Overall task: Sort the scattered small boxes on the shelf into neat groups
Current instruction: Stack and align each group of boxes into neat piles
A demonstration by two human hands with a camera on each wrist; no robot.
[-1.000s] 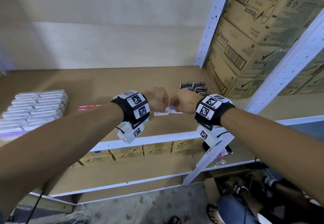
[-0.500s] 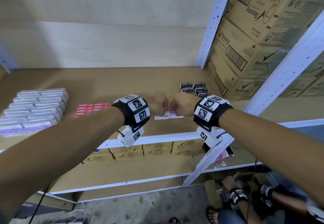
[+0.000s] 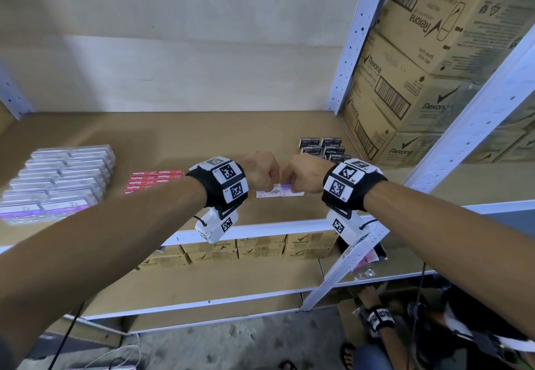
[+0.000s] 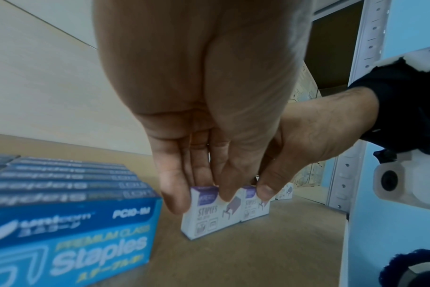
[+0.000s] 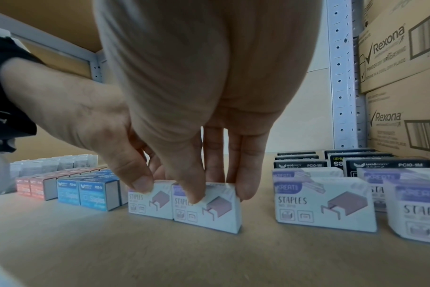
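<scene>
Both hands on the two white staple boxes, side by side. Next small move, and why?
Probably release: left hand and right hand pinch two white purple-printed staple boxes already standing flush on the brown shelf board; more matching boxes wait loose to the right.

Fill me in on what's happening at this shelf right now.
A person is sorting staple boxes on the shelf. The left hand pinches one white-and-purple box and the right hand pinches its twin, the two standing side by side near the front edge. Blue boxes, red boxes, black boxes and a clear-wrapped block already sit in groups. More white-and-purple boxes wait to the right.
</scene>
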